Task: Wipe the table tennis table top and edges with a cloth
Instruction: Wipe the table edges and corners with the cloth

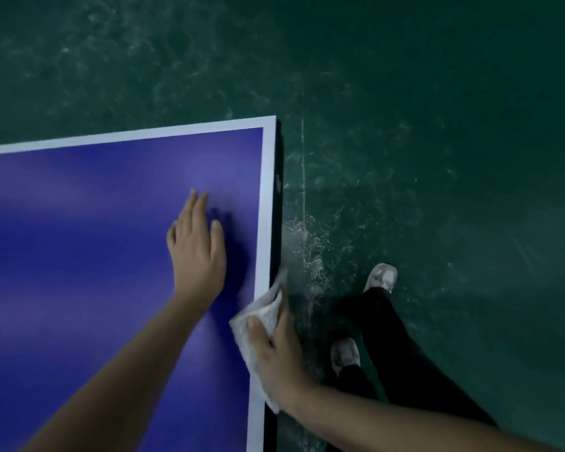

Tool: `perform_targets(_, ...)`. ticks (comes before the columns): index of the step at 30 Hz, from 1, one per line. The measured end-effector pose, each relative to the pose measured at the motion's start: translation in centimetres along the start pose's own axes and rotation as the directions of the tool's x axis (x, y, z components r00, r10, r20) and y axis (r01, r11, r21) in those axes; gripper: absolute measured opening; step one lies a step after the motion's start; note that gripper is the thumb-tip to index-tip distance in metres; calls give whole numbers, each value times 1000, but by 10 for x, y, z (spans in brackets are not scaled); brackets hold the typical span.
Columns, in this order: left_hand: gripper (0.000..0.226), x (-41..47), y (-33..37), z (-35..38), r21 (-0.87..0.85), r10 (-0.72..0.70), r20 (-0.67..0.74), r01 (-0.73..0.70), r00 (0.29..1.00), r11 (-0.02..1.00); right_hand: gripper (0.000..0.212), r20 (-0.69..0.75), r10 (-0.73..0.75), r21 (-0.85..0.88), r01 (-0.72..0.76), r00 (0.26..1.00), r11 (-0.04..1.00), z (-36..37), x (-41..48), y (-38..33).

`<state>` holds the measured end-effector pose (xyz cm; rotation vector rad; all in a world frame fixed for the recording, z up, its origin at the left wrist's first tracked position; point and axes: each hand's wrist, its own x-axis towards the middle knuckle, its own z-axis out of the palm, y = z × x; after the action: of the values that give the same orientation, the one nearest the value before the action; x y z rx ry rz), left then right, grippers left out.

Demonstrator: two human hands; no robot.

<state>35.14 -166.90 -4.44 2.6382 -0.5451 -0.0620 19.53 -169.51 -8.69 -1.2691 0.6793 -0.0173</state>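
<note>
Tabletop (79, 256) edge: cloth (265, 311), likely soft & limp, best held bunched, as R hand (276, 363) grip does; L hand (198, 252) flat.

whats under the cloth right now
The cloth, gripped by the right hand, drapes over the table's white border and dark side edge. The stretch beneath it is hidden.

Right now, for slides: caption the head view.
Right hand holds pale cloth over white-edged blue table rim; left hand rests flat.
</note>
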Motion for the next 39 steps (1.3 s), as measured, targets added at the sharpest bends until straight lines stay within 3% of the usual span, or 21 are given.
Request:
perform_targets(7,49,82,-3,19,12,-247,1,247,969,969,59,-72,-131,-76,125,989,989,-15,140,-65)
perform_targets(12,50,124,-25,17,26,-459,-66,461,886,887,46,-100,-148,-105,138,984,985,-28,238,-126)
perform_targets(16,49,152,-37,14,46,-582,-127,591,803,805,44,-121,-136,-33,133,983,991,-23,211,-114)
perform_targets(18,49,170,-44,14,37,-629,-155,641,762,767,58,-101,-109,-47,104,989,993,-15,164,-90)
perform_targets(23,51,207,-64,18,1,-764,-253,790,593,613,77,40,-32,-65,35,999,997,-14,105,-56)
perform_targets(25,53,215,-72,20,15,-821,-299,862,487,506,77,48,28,-29,-27,998,999,-18,127,-69)
perform_targets(27,54,223,-78,19,0,-858,-328,908,395,418,73,14,-30,19,30,999,999,-21,169,-94)
perform_targets(30,54,230,-83,18,-6,-882,-333,935,333,355,61,-40,-104,-27,103,994,994,-31,247,-136)
perform_targets(33,54,231,-83,17,-1,-891,-325,942,318,337,25,155,36,-291,11,987,957,-48,310,-168)
perform_targets(35,54,230,-80,17,4,-895,-315,944,315,331,25,359,225,-481,-27,906,876,-58,331,-182)
perform_targets(37,53,230,-77,16,5,-898,-305,944,315,330,31,548,266,-468,27,793,883,-70,333,-189)
perform_targets(39,53,229,-76,16,12,-900,-300,945,315,327,19,655,230,-404,77,720,912,-82,329,-188)
